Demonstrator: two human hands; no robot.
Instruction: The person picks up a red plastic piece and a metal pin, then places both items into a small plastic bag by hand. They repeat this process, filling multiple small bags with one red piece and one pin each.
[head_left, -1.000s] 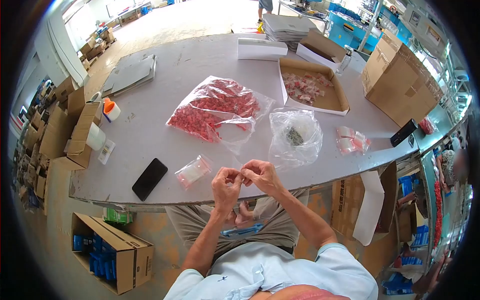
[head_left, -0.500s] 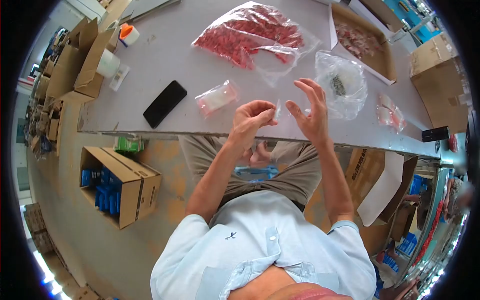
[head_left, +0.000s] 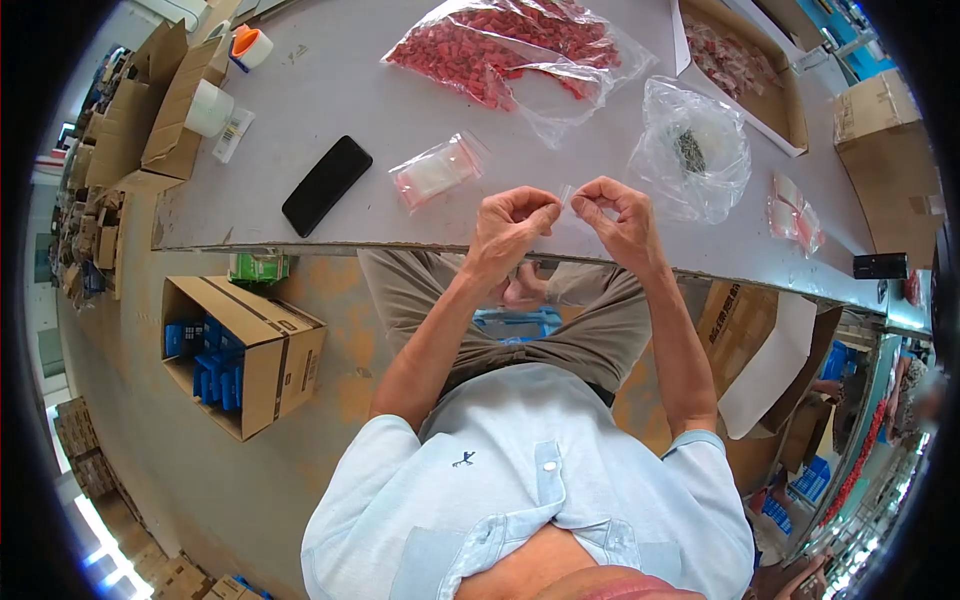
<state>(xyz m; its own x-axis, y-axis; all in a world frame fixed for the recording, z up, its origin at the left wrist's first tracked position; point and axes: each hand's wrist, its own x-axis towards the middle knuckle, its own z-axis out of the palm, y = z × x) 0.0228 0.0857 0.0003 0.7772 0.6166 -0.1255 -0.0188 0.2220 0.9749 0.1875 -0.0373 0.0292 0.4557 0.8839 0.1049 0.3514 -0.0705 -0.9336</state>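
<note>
Near the table's front edge, my left hand (head_left: 510,230) is closed in a pinch on a small clear plastic bag (head_left: 566,193). My right hand (head_left: 622,226) is also pinched, at the bag's other side; the fingers hide most of it. Left of my hands lies a pack of small clear zip bags with red edges (head_left: 438,173). Behind them is a big clear bag of small red pieces (head_left: 505,50). To the right sits an open clear bag (head_left: 690,150) with small dark metallic parts inside.
A black phone (head_left: 327,186) lies on the grey table (head_left: 270,110) at left, near a tape roll (head_left: 250,47). An open carton of bagged red pieces (head_left: 790,120) stands back right, with another zip-bag pack (head_left: 795,215) nearer. A carton of blue boxes (head_left: 270,370) is on the floor.
My right hand has gone from spread fingers to a pinch and moved in against the small bag beside my left hand. The camera view has shifted slightly.
</note>
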